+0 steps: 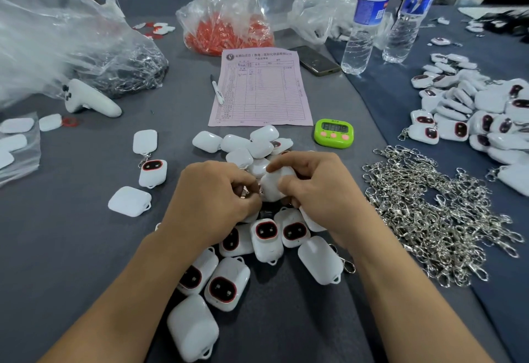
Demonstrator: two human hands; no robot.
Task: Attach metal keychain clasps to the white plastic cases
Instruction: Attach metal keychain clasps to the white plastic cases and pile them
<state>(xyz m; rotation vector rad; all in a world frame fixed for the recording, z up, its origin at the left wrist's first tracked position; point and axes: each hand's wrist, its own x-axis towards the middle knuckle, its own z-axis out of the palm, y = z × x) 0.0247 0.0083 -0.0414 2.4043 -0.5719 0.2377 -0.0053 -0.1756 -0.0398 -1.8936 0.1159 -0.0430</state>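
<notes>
My right hand (317, 190) grips a white plastic case (273, 186) above the table's middle. My left hand (213, 196) is curled close against the case's left side, its fingertips pinching a small metal clasp (248, 194) that is mostly hidden. Loose white cases (240, 145) lie just behind my hands. More cases with red-ringed dark faces (266, 232) lie under and in front of my wrists. A big heap of silver keychain clasps (435, 216) spreads on the right.
A green timer (333, 133), a pink form (262, 89) with a pen (217, 90), a phone (316, 60) and two water bottles (365, 19) stand behind. Cases with clasps pile at the far right (472, 110). Plastic bags (57, 42) and a white controller (88, 99) sit left.
</notes>
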